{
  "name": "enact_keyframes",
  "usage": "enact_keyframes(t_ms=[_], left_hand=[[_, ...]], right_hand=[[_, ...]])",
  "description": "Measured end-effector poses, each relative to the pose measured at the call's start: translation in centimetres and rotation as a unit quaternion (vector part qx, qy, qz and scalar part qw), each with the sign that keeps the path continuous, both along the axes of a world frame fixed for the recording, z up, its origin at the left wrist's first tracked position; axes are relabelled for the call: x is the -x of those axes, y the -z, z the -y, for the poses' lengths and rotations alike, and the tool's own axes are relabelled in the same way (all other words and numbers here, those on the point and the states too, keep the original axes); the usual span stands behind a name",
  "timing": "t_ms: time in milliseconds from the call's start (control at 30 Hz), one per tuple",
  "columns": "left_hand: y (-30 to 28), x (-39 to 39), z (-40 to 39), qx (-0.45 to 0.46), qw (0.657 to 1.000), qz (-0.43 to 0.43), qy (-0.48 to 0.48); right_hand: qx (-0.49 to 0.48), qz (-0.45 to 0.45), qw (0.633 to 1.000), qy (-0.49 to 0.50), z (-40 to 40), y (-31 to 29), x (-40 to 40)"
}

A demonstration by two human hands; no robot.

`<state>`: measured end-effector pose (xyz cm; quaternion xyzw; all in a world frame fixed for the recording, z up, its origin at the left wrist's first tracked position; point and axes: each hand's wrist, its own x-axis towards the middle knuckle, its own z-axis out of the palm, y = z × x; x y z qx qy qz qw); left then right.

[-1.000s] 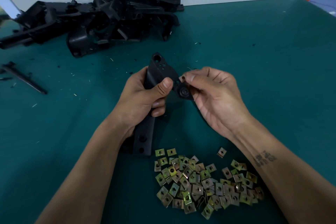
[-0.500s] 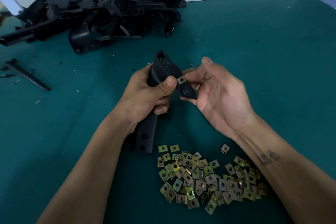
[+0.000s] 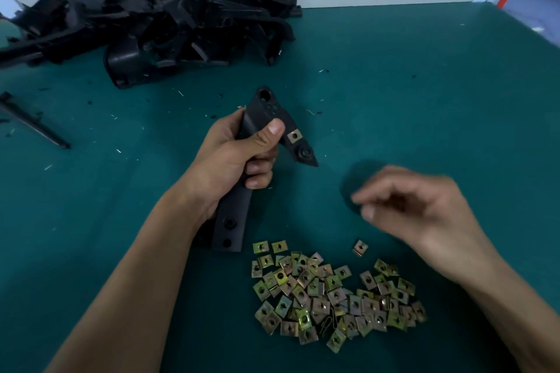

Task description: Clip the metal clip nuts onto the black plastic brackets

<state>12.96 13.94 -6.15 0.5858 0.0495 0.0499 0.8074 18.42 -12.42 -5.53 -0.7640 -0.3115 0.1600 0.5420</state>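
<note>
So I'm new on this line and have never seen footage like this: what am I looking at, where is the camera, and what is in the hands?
There is no machine here: a person works with two bare hands, and the one camera sits on their head, looking forward and down, so the arms enter from the bottom of the picture. The left hand grips a long black plastic bracket with one brass-coloured clip nut already clipped onto it. The right hand is blurred and hovers above the table with fingers loosely curled; it appears to hold nothing. On the green table near the person lies a pile of loose clip nuts, with a single clip nut apart from it. At the far left is a heap of black brackets.
</note>
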Motion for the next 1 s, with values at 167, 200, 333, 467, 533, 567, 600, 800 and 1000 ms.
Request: enact_keyframes(t_ms=[167,200,333,467,533,567,600,800,1000], left_hand=[[0.0,0.0,0.0,-0.003,1.0,-0.003,0.011],[0.0,0.0,0.0,0.001,1.0,-0.003,0.012],[0.3,-0.3,-0.2,0.006,1.0,-0.002,0.024],[0.5,-0.3,-0.4,0.021,0.999,-0.001,0.026],[0.5,-0.2,-0.4,0.024,0.999,-0.004,0.031],[0.4,-0.2,-0.4,0.023,0.999,-0.005,0.035],[0.3,-0.2,-0.4,0.022,0.999,-0.007,0.036],[0.1,-0.1,-0.2,0.03,0.999,-0.017,0.034],[0.2,0.0,-0.2,0.073,0.996,-0.02,0.051]], right_hand=[[0.151,0.133,0.978,-0.053,2.6,-0.2,2.2],[0.166,0.146,0.974,-0.054,2.3,-0.4,2.3],[0.214,0.172,0.958,-0.087,1.2,-0.5,2.0],[0.11,0.125,0.985,-0.043,0.1,0.5,1.7],[0.028,0.087,0.996,-0.016,-0.8,0.6,1.3],[-0.006,0.063,0.998,-0.013,-1.3,0.6,0.9],[-0.035,0.042,0.998,-0.015,-1.9,0.6,0.5],[-0.255,-0.2,0.945,0.05,-7.3,-0.1,-3.1],[-0.311,-0.298,0.902,0.02,-10.9,-0.3,-3.9]])
